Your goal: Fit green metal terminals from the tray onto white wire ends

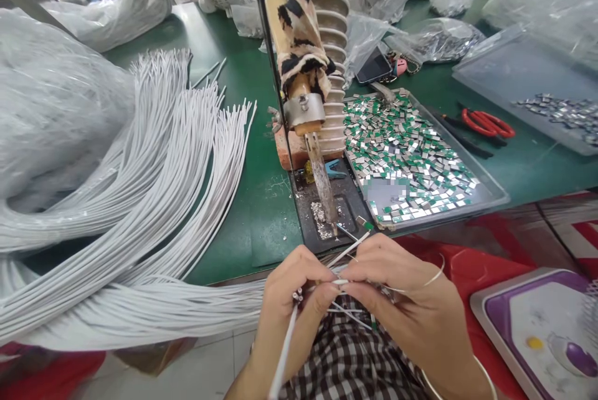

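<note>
My left hand (pixel 292 300) is closed, thumb and forefinger pinching a white cable (pixel 288 341) whose length runs down towards the bottom edge. From the right, my right hand (pixel 411 300) pinches a white cable piece (pixel 342 282) at the left fingertips. Several white cable ends stick out around both hands, one with a small green-and-silver circuit board (pixel 364 223) near its tip. Just beyond the fingers, a soldering iron (pixel 322 179) points down at a black tray (pixel 346 204) with solder bits. The exact contact between the fingertips is partly hidden.
Bundles of white cables (pixel 196 138) cover the left side. A clear tray (pixel 495 197) of small circuit boards stands right of the iron, with red-handled pliers (pixel 486 123) beside it. Behind the iron rises a ribbed hose (pixel 334 32). A purple-and-white device (pixel 527 325) is at lower right.
</note>
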`<state>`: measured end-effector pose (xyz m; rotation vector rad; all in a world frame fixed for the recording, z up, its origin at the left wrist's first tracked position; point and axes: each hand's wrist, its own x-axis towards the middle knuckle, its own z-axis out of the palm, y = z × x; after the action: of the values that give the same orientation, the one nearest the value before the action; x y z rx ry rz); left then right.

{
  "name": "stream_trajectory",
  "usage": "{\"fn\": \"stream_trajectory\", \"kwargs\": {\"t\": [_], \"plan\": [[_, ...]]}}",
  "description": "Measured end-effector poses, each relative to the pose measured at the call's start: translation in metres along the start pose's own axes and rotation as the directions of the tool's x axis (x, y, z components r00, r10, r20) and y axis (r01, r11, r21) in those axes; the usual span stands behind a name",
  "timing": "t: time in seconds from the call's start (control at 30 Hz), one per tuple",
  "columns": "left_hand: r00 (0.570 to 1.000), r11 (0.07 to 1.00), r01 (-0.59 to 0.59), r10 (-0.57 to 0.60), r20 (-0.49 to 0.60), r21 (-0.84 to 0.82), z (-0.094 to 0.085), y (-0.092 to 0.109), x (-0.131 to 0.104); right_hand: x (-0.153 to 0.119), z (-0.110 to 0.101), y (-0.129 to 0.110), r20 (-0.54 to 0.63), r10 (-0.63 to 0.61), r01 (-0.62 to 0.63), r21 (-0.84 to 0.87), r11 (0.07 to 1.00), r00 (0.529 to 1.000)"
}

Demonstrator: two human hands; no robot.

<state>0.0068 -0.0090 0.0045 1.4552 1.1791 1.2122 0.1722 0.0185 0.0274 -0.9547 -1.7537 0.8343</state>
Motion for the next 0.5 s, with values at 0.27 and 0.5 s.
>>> {"fn": "stream_trajectory", "kwargs": {"t": [0.27, 0.5], "plan": [[0.999, 1.000, -0.009, 0.009, -0.052, -0.012, 0.0032, -0.0028, 0.0059, -0.0008, 0.0009, 0.0031, 0.011, 0.084, -0.084, 0.072, 0.994, 0.996], [0.998, 0.999, -0.038, 0.037, -0.043, -0.003, 0.0016, -0.0022, 0.0102, -0.0019, 0.0000, 0.0066, 0.009, 0.066, -0.066, 0.096, 0.993, 0.998]]}}
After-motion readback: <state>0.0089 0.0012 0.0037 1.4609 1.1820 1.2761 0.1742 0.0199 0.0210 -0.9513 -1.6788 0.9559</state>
